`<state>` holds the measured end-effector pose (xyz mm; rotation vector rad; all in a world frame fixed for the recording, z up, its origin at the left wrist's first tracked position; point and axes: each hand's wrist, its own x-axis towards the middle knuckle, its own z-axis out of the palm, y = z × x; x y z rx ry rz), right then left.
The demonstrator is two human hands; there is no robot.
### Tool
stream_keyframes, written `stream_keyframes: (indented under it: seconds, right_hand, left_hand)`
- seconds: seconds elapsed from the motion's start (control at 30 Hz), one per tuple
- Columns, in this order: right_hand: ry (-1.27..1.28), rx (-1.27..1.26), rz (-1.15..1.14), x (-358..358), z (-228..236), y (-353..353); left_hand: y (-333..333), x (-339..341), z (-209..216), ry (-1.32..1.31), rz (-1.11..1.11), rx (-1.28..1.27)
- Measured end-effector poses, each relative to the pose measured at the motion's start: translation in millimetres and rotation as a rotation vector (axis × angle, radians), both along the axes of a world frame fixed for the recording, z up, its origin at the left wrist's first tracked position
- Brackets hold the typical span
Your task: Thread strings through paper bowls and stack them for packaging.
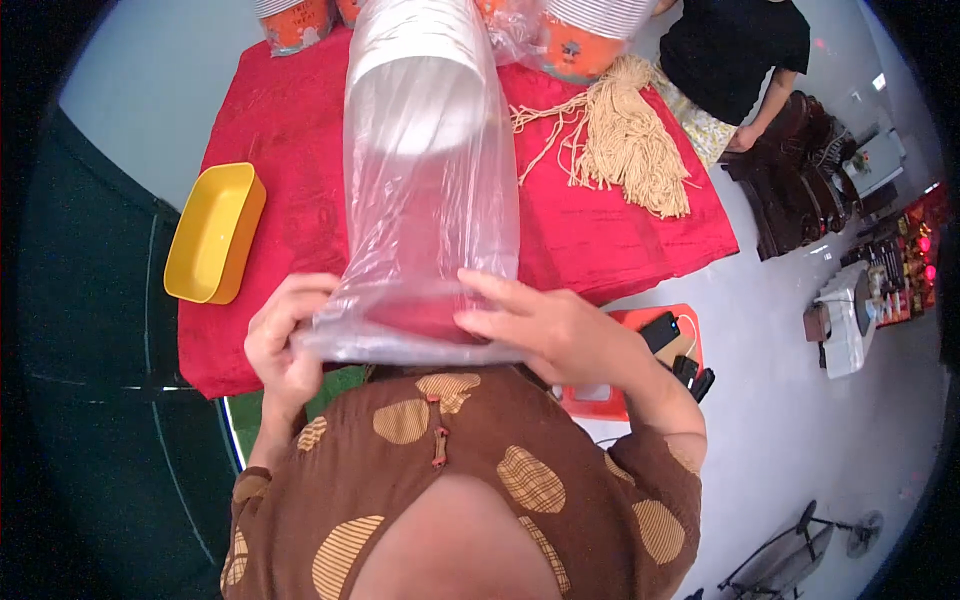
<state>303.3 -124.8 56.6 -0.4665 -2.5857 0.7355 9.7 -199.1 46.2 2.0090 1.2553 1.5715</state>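
Note:
A long clear plastic bag [435, 225] lies along the middle of the table, its near end drawn toward my body. Inside its far part is a stack of white paper buckets [415, 105], lying on its side with a round white end toward me. My left hand [288, 335] is closed on the left corner of the bag's near edge. On the right side of that edge my right hand [540, 325] lies with thumb and fingers apart against the plastic; its lower fingers are partly hidden, so I cannot tell whether they grip.
A red cloth [620, 240] covers the table. At left sits a yellow tub [215, 235]; at far right, a bundle of beige strings [635, 140]. Stacked orange buckets [580, 45] stand at the back. Another person [735, 70] is beyond the right corner. An orange stool [600, 400] holds black devices.

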Motion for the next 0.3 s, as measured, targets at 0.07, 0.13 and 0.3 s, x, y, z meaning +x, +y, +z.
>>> stream_keyframes:
  seconds: [0.07,0.13,0.3]
  right_hand:
    - [0.010,-0.073,0.052,10.3,0.8,-2.7]
    - [-0.017,-0.148,0.094,20.4,7.5,-7.2]
    - [-0.036,-0.334,0.222,44.3,31.3,-8.9]
  left_hand:
    - [-10.0,-1.4,-1.8,0.076,0.158,0.031]
    - [-22.4,-1.9,-3.0,0.088,0.317,0.083]
    - [-60.2,-26.7,-15.8,0.149,0.384,-0.041]
